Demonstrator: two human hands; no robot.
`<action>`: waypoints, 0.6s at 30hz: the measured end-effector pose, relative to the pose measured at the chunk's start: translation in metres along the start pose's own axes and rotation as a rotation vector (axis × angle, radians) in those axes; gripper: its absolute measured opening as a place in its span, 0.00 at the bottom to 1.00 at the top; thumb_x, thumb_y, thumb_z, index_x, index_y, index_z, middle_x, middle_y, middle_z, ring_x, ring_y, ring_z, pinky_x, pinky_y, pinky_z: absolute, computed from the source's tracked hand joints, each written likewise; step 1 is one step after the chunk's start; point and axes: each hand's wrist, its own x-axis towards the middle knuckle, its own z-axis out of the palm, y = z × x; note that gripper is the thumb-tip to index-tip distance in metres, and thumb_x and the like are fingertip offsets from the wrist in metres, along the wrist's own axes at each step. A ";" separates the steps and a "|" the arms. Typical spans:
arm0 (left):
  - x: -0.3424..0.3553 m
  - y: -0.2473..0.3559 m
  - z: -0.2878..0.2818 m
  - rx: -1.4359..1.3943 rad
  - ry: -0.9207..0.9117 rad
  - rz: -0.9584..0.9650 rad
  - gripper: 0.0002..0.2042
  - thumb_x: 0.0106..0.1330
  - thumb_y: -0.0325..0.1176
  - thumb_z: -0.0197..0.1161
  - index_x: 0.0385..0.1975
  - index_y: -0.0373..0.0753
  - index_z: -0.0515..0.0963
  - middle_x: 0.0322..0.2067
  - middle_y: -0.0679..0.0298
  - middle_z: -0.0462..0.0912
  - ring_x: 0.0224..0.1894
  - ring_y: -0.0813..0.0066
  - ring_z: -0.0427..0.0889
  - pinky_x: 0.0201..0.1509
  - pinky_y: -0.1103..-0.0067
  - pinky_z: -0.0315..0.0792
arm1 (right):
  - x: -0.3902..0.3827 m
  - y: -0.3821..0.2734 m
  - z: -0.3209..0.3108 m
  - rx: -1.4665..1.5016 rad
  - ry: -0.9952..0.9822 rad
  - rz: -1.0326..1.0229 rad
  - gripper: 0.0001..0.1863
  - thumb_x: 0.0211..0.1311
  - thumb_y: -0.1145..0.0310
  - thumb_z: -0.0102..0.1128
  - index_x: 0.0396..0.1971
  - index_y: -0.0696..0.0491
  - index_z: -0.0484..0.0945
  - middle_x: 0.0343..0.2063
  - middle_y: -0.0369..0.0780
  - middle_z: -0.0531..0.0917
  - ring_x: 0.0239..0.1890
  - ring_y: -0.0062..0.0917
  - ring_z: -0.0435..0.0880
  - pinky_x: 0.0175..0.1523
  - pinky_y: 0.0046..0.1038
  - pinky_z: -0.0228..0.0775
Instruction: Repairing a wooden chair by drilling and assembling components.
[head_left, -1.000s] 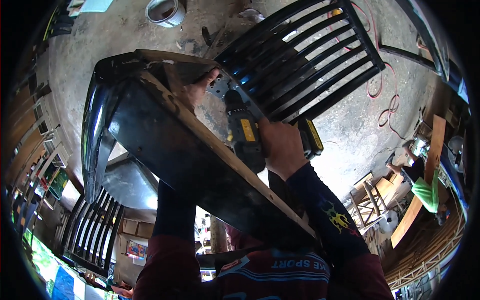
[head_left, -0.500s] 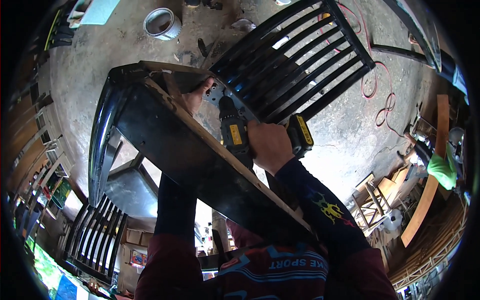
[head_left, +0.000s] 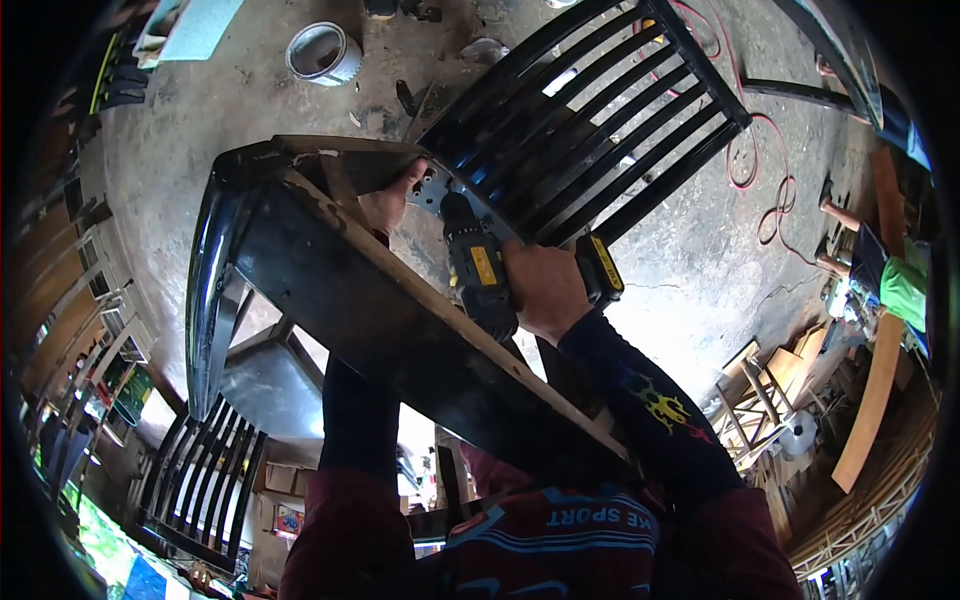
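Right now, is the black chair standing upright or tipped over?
Tipped over: the black chair has its slatted back lying toward the concrete floor, seat frame facing up.

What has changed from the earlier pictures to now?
Little has changed. The right hand keeps its grip on the cordless drill, and the left hand stays pressed at the metal bracket on the black chair. Only the camera view shifted slightly.

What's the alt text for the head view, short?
A right hand grips a black and yellow cordless drill against a metal bracket on the underside of an upturned black chair, where the slatted back joins. The left hand steadies the bracket beside it. Below lies a concrete floor with a red cable.
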 end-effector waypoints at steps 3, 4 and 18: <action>-0.002 0.021 0.004 -0.098 -0.007 -0.046 0.23 0.55 0.41 0.79 0.47 0.37 0.83 0.43 0.65 0.84 0.45 0.75 0.81 0.52 0.77 0.76 | 0.001 0.000 -0.002 0.040 -0.020 0.000 0.14 0.46 0.71 0.69 0.33 0.58 0.77 0.25 0.50 0.84 0.31 0.44 0.86 0.37 0.41 0.78; -0.003 0.029 0.006 -0.174 -0.019 -0.077 0.23 0.55 0.42 0.79 0.47 0.37 0.83 0.42 0.65 0.84 0.45 0.75 0.81 0.52 0.78 0.76 | 0.001 0.003 0.001 0.005 0.000 -0.015 0.14 0.48 0.69 0.69 0.32 0.58 0.76 0.23 0.49 0.84 0.29 0.44 0.86 0.35 0.40 0.78; 0.014 0.016 0.006 -0.084 -0.120 -0.012 0.28 0.52 0.43 0.80 0.51 0.37 0.80 0.47 0.63 0.84 0.48 0.71 0.80 0.56 0.72 0.73 | -0.075 0.054 -0.079 -0.124 0.246 -0.073 0.31 0.48 0.61 0.68 0.56 0.50 0.72 0.26 0.45 0.84 0.31 0.43 0.85 0.35 0.42 0.75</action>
